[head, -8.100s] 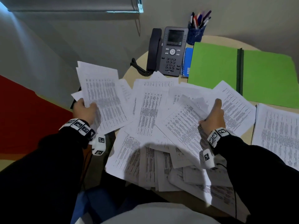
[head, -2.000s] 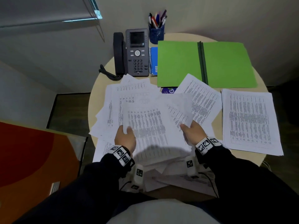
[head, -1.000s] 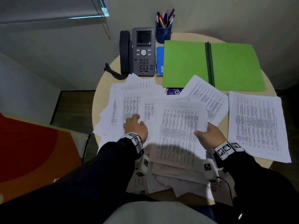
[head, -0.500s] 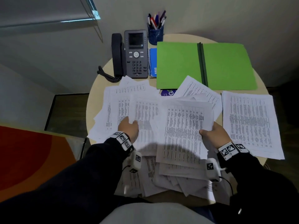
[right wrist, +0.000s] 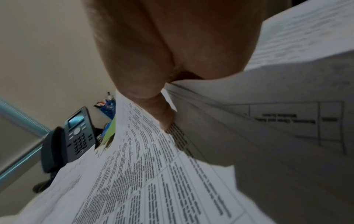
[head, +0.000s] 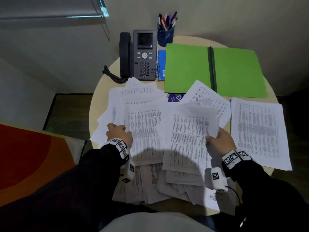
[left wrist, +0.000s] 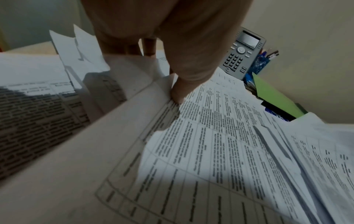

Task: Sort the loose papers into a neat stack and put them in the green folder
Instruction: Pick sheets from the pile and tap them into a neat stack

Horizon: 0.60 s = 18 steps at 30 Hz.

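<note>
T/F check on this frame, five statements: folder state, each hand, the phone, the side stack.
1. The green folder lies open on the table. True.
2. The right hand is empty. False: it grips a sheaf of papers by its right edge, thumb on top.
3. The left hand pinches the edge of a sheet in the loose pile. True.
4. The phone sits to the right of the folder. False: it is to the folder's left, with a blue notebook between them.
5. A stack of papers already lies inside the folder. False: that stack lies on the table, nearer the person than the folder, whose inside is bare apart from one sheet's corner over its near edge.
</note>
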Available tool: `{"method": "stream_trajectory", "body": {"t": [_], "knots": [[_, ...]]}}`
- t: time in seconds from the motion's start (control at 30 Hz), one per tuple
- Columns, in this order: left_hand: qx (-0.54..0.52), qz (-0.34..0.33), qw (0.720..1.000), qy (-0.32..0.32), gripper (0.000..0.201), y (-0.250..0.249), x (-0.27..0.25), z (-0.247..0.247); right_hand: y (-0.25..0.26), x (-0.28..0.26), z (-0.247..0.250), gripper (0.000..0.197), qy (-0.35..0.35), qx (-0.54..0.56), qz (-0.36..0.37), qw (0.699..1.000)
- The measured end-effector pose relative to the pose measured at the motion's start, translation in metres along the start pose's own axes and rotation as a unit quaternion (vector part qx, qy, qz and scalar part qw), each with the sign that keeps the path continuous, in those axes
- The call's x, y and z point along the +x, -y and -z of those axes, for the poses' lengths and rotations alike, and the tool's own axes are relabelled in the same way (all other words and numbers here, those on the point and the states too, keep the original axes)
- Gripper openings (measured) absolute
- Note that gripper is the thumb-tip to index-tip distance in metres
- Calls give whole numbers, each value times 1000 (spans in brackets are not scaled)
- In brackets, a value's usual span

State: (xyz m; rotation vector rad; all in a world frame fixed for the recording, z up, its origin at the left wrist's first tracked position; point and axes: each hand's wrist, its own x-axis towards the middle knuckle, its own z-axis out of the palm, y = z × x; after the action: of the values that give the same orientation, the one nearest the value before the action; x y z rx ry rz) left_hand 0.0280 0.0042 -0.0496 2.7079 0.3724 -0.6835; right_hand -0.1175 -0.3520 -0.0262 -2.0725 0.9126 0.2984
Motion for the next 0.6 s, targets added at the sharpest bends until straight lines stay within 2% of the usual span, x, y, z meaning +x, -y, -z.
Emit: {"method": "stream_trajectory", "body": {"t": [0.07, 0.17, 0.3, 0.37, 0.43, 0.5, 0.53, 0.6], "knots": [[-20, -5, 1000, -16, 15, 2, 1, 1, 2, 13, 2, 32, -16, -41, 27, 999], [-34, 7, 999, -7, 28, 8, 2, 2, 8, 41, 7, 37, -66, -134, 54, 987], [-39, -10, 999, -21, 38, 15, 3, 9, 17, 65, 2, 43, -63, -185, 26, 980], [-92, -4, 995, -34, 50, 19, 1, 12, 23, 63, -3, 47, -38, -198, -9, 979], [-167, 24, 985, -40, 66, 22, -1, 13, 28, 58, -9, 50, -42, -216, -26, 975], [-204, 44, 977, -40, 74, 27, 0, 13, 31, 54, -16, 42, -62, -252, -11, 966], [-195, 53, 979, -39, 69, 28, 2, 13, 31, 53, -20, 36, -68, -263, 2, 962], [-165, 52, 984, -34, 42, 30, 4, 14, 29, 51, -26, 30, -77, -256, 20, 963]]}}
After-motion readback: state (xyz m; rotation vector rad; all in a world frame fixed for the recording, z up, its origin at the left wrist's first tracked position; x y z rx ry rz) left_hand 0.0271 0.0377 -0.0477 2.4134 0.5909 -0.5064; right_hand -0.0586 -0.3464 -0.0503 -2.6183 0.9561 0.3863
